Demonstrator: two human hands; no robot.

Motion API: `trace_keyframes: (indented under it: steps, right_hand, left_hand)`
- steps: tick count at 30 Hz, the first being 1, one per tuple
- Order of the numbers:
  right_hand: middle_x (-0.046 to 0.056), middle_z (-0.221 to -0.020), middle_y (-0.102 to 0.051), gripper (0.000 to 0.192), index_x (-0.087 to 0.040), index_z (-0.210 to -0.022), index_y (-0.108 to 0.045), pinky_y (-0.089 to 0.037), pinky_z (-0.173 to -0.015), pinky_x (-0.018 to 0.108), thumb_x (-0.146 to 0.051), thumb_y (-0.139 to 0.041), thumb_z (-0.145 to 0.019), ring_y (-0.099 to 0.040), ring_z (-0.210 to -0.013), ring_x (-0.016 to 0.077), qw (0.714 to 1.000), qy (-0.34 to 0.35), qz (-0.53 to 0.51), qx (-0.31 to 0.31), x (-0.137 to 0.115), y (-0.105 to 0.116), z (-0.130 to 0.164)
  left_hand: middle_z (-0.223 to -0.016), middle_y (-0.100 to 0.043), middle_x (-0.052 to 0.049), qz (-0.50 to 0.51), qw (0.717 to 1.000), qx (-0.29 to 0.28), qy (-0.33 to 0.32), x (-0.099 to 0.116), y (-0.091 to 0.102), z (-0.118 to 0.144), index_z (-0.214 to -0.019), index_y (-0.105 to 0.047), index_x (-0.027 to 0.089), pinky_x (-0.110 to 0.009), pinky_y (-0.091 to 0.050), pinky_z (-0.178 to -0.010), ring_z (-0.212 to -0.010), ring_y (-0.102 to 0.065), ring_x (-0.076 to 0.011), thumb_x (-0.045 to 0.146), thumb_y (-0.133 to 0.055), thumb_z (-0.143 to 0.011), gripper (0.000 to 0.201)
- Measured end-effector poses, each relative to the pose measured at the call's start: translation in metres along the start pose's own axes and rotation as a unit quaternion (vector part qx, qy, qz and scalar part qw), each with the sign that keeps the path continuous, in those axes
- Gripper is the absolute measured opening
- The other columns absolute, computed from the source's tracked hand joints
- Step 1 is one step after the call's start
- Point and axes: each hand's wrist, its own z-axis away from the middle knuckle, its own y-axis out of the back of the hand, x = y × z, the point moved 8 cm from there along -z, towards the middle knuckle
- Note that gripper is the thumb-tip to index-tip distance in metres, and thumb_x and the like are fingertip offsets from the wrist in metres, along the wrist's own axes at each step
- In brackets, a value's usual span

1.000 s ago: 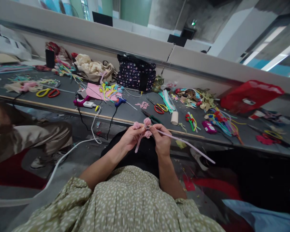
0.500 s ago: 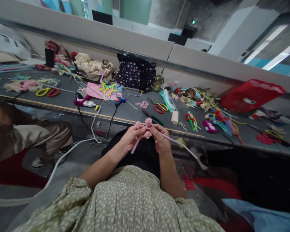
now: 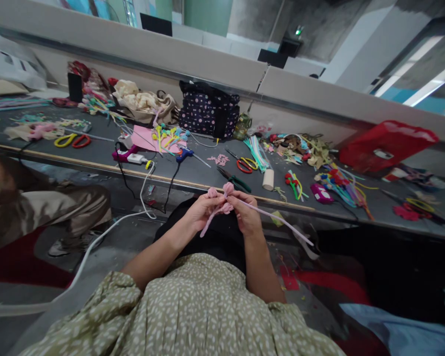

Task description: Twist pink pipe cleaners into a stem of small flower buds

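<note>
Your pipe cleaner's (image 3: 278, 220) free tail has swung upward; both hands, left (image 3: 203, 211) and right (image 3: 247, 213), stay pinched around its pink looped flower (image 3: 224, 198) before the desk (image 3: 193, 170).

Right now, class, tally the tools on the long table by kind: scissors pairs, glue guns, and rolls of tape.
Scissors: 3, yellow-and-red pair, red-and-yellow pair, green-handled pair
Glue guns: 2, pink glue gun, blue glue gun
Tape rolls: 1, tape roll
Total: 6

Legible text: none you can read. The white label on the red bag (image 3: 387, 144) is too small to make out.
</note>
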Motion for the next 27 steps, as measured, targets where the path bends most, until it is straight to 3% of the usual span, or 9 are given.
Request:
trace_keyframes:
  steps: [12,22,27]
  right_hand:
    - [-0.001,-0.069,-0.069,0.014,-0.02,-0.076,-0.072,-0.049,-0.057,0.023,-0.029,-0.077,-0.067,-0.059,-0.055,0.0103,0.999,-0.006,0.017,-0.042,-0.001,-0.005,-0.001]
    - [-0.001,-0.071,-0.065,0.012,-0.019,-0.072,-0.07,-0.047,-0.067,0.025,-0.032,-0.071,-0.073,-0.057,-0.066,0.012,0.984,0.084,0.147,-0.051,-0.024,-0.006,0.002]
    - [-0.001,-0.068,-0.063,0.016,-0.019,-0.069,-0.068,-0.047,-0.064,0.026,-0.034,-0.072,-0.073,-0.056,-0.062,0.0122,0.985,0.073,0.146,-0.059,-0.019,-0.004,0.001]
  left_hand:
    - [-0.065,-0.067,-0.004,0.02,0.999,-0.015,0.035,-0.009,0.002,-0.002,-0.072,-0.064,0.011,-0.024,-0.054,-0.064,-0.059,-0.065,-0.0136,0.016,-0.081,-0.064,0.02]
    - [-0.065,-0.068,-0.005,-0.012,0.998,0.034,0.042,-0.008,0.014,-0.003,-0.073,-0.065,0.01,-0.026,-0.054,-0.063,-0.056,-0.064,-0.0138,0.017,-0.08,-0.064,0.019]
    - [-0.067,-0.07,-0.005,-0.009,0.997,0.027,0.068,-0.014,0.016,-0.004,-0.076,-0.067,0.012,-0.025,-0.052,-0.061,-0.057,-0.065,-0.0143,0.019,-0.078,-0.067,0.016]
